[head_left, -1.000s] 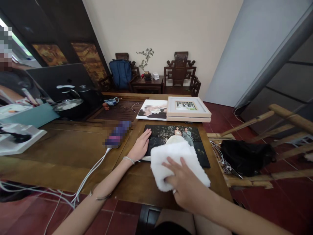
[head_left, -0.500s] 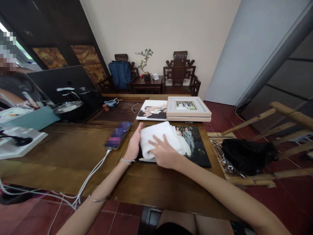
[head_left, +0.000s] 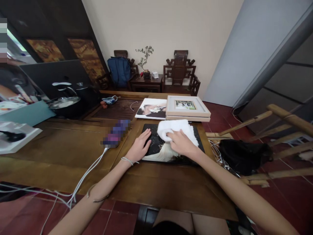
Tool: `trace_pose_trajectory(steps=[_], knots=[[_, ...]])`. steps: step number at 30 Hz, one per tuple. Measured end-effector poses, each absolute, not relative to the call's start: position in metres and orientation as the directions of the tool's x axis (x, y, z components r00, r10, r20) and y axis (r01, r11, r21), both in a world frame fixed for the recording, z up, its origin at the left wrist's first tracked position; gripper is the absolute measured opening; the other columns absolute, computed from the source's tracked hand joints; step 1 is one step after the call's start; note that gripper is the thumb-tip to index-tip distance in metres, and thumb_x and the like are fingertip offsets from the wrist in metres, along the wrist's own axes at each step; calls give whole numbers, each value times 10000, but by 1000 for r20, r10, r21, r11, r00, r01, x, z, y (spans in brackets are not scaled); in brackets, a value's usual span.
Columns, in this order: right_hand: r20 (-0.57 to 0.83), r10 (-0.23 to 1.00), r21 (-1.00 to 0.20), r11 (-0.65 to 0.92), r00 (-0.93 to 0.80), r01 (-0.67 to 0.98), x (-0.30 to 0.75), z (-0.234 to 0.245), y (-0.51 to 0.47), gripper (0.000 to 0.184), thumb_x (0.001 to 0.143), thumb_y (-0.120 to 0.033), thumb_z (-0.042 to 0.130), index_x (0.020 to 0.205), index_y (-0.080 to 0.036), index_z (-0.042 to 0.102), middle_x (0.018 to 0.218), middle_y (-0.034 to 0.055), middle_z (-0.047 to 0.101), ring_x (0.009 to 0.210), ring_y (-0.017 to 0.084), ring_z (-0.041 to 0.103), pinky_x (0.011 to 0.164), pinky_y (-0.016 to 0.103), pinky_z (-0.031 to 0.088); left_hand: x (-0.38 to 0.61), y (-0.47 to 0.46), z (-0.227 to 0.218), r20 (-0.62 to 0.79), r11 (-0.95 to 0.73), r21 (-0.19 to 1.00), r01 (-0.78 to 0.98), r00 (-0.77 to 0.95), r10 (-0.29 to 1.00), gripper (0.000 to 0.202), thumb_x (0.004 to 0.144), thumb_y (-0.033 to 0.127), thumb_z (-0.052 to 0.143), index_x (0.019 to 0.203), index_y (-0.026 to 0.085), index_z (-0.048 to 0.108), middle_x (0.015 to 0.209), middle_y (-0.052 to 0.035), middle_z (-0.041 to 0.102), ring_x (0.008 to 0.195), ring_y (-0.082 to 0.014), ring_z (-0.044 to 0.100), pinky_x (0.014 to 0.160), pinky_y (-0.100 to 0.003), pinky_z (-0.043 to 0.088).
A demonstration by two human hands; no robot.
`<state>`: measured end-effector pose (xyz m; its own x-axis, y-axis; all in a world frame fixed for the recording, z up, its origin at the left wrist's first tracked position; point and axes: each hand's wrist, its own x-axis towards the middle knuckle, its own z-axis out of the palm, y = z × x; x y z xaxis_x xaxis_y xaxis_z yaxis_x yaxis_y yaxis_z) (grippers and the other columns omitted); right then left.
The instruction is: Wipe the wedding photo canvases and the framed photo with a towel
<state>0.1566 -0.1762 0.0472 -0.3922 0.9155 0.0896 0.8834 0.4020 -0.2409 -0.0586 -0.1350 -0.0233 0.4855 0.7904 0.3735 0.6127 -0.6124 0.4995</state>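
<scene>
A dark wedding photo panel (head_left: 156, 143) lies flat on the wooden table (head_left: 146, 182) in front of me. My left hand (head_left: 140, 145) rests with outstretched fingers on the panel's left edge. On the panel's upper right, my right hand (head_left: 182, 142) grips a folded white cloth (head_left: 178, 127), its fingers curled into the near side. The cloth and hand cover the couple in the picture; part of the pale dress shows below.
Behind the panel lie a white photo print (head_left: 153, 109) and stacked light frames (head_left: 188, 109). A phone (head_left: 116, 132) with a white cable is to the left. Farther left stand a pot (head_left: 65, 106), a teal box (head_left: 26, 114) and a power strip (head_left: 18, 137). A bamboo chair (head_left: 288, 114) stands right.
The cloth has moved right across the panel with my right hand, baring its left part. My left hand has turned from edge-on beside the cloth to lying palm down.
</scene>
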Motion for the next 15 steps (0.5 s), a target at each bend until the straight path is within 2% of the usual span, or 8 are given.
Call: trace_pose_trajectory(steps=[2,6,10,15], knots=[[112,912,-278,409,-394,869,141,52,-147,411,742,-90,365,1083,-154,585,1075,146,637,978,289,585,855,402,391,-59,-135,-23,371,-606,504,615,480,795,467,903,329,367,1283,78,468,1389,-160,414,1316,-231,340,1098,-426,271],[136,897,-311,441,-420,842,105,58,-108,383,779,-152,372,1100,-213,571,1140,76,623,997,260,572,815,314,408,-59,-135,-21,375,-603,509,614,473,797,455,892,334,391,1268,98,490,1361,-146,456,1292,-232,381,1088,-430,291],[131,908,-309,419,-398,854,110,56,-108,370,788,-168,375,1103,-203,566,1109,84,633,954,257,582,774,303,419,-59,-136,-22,389,-613,505,608,474,790,445,894,336,388,1267,117,491,1367,-132,453,1292,-226,382,1083,-440,296],[107,937,-259,350,-333,900,187,53,-140,358,747,-88,376,1031,-140,587,1038,126,650,934,252,583,807,320,412,-58,-136,-21,393,-617,510,599,476,787,448,894,336,386,1272,117,484,1374,-135,442,1301,-227,368,1079,-453,299]])
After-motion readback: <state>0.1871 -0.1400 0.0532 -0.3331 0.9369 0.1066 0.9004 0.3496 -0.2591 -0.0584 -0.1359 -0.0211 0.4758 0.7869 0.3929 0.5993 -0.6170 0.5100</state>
